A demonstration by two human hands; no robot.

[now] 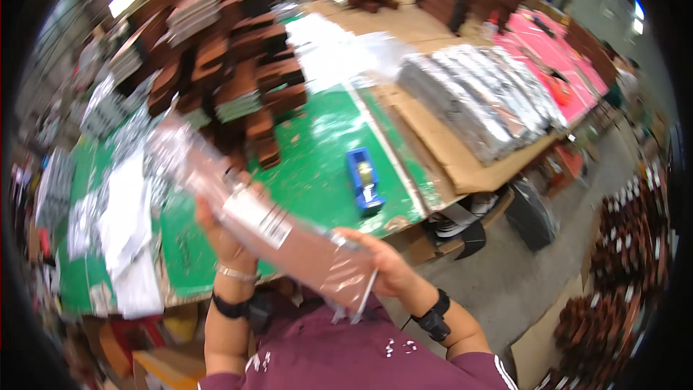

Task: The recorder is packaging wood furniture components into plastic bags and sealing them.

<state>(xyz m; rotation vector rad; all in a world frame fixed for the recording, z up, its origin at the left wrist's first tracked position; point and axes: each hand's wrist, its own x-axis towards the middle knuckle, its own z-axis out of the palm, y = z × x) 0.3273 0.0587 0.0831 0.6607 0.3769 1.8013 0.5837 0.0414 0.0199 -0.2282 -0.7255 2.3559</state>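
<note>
A long flat reddish-brown piece in a clear plastic bag (317, 260) is held slantwise in front of my body, its far end up to the left and its near end by my chest. A white printed label (258, 218) lies across its middle. My left hand (222, 227) grips the bagged piece near the label, fingers around its far edge. My right hand (381, 263) is closed on its right side close to the near end. A blue tape dispenser (366, 184) stands on the green tabletop (317, 137) beyond my right hand, touched by neither.
Stacked dark brown wooden pieces (238, 87) rise at the back left. Clear plastic bags and white sheets (130, 224) lie on the left. Several silvery wrapped packs (476, 101) rest on cardboard at the right. Rows of brown pieces (613, 274) stand on the floor far right.
</note>
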